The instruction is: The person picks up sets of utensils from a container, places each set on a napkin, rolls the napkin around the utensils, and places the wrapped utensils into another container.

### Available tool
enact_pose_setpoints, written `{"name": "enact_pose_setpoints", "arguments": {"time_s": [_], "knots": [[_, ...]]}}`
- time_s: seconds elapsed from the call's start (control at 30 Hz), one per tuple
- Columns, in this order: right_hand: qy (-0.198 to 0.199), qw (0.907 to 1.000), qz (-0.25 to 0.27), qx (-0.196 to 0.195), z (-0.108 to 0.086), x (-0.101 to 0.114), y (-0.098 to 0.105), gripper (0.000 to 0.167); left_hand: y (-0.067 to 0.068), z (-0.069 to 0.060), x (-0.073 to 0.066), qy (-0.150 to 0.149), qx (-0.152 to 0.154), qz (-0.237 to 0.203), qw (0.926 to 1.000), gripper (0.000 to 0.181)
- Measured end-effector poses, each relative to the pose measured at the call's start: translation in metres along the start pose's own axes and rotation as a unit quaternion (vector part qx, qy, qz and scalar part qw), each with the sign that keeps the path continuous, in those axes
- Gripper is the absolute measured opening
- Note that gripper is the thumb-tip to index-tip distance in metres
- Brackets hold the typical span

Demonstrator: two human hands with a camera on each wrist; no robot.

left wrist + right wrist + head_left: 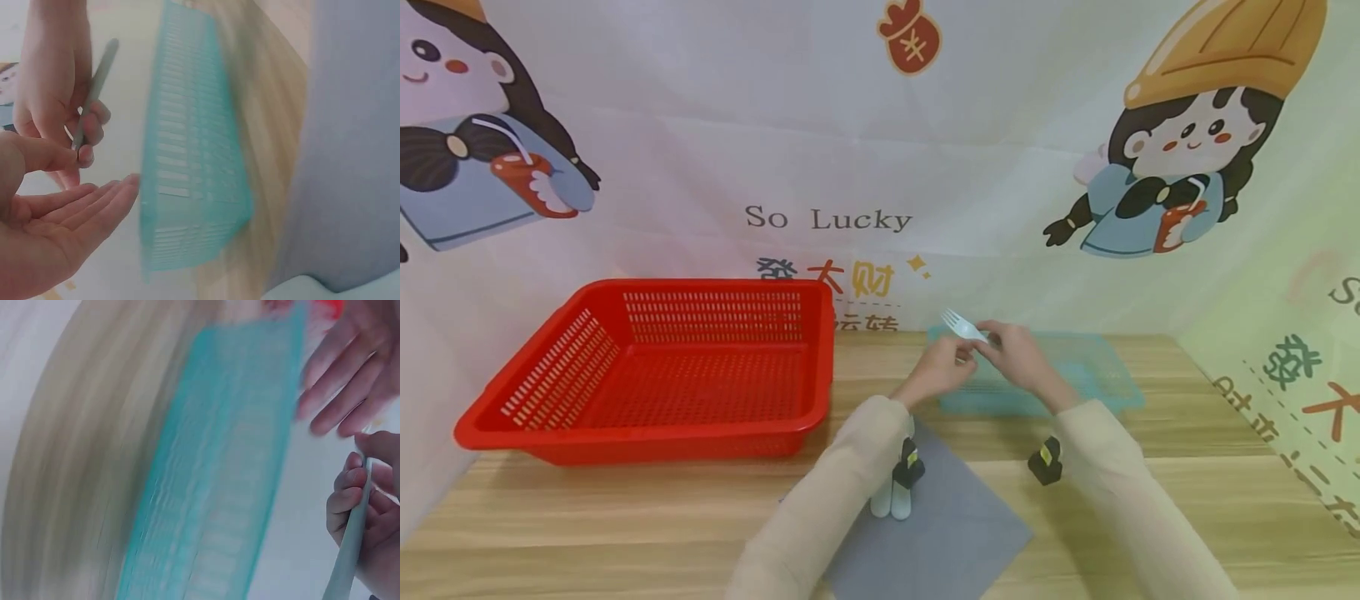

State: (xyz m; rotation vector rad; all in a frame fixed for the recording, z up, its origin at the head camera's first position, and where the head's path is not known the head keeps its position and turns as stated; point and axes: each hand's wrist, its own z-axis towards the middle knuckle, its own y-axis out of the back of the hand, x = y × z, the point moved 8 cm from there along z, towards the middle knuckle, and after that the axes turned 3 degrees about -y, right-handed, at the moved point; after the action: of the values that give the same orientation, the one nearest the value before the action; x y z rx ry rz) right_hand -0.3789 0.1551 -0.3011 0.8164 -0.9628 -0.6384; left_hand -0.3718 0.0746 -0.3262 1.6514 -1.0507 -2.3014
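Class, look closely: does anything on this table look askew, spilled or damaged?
Only the grey sheet looks askew: it lies cornerwise on the table, unlike the squarer teal basket. No spill or damage shows, the held fork included.

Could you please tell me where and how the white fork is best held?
Probably by the handle, from the right: in the head view the tines point up and left, while the handle slopes down toward the right hand.
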Motion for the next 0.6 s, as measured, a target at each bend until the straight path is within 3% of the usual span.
{"name": "enact_pose_setpoints", "arguments": {"time_s": [0.17,0.37,0.6], "knots": [[-0.03,0.9968,0.074,0.003,-0.009,0.017,0.004,0.028,0.009,-0.011,-0.006,-0.014,-0.003,-0.039,0.9991,0.03],[-0.03,0.9816,0.189,0.01,-0.025,0.031,0.0,0.03,0.013,-0.029,-0.016,-0.04,-0.004,-0.067,0.9969,0.027],[-0.047,0.97,0.238,0.013,-0.04,0.044,-0.006,0.033,0.013,-0.052,-0.015,-0.053,-0.004,-0.152,0.9869,0.035]]}}
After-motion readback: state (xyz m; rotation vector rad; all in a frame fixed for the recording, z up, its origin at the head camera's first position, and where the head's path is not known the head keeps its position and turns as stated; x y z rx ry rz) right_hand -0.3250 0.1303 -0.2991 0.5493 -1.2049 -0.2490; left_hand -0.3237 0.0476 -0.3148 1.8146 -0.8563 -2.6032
